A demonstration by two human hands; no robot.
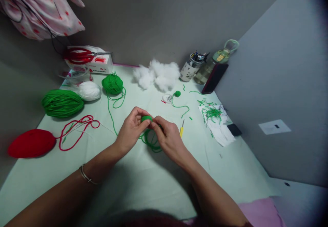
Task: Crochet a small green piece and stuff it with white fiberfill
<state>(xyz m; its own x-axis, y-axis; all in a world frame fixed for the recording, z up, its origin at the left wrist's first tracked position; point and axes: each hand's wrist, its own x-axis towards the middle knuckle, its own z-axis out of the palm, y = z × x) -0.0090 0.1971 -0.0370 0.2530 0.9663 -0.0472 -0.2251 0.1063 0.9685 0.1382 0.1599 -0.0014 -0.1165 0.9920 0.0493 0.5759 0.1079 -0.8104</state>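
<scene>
The small round green crocheted yarn piece (146, 118) sits pinched between the fingertips of both hands just above the pale green cloth-covered surface (143, 182), with a loose coil of green yarn strand (151, 141) trailing from it under the right hand. The left hand (132, 128) has its grip closed on the near-left side of the piece, and the right hand (167, 136) has its grip closed on the piece's right edge and the strand. The piece looks very light, soft and squashy, likely to deform under a firm pinch, not slippery, and best held by its rim with fingertips while the strand is kept slack. Just right of the piece lies one yellow-handled crochet hook (181, 130). Beyond the piece lie one small green pompom-like ball (177, 93) and one clump of white stuffing fibre (156, 74). Left of the piece there are two green yarn balls, a small one (112, 84) and a large flat one (62, 103), one white yarn ball (89, 90), and one red yarn ball (31, 143) with a loose red strand (77, 131). Far left beyond the piece, one pair of red-handled scissors (82, 55) rests on a white box (98, 66). Right of the piece lies one white paper with green yarn clippings (215, 117); farther back stand one pen cup (189, 69), one bottle (212, 65) and one dark phone (214, 78).
</scene>
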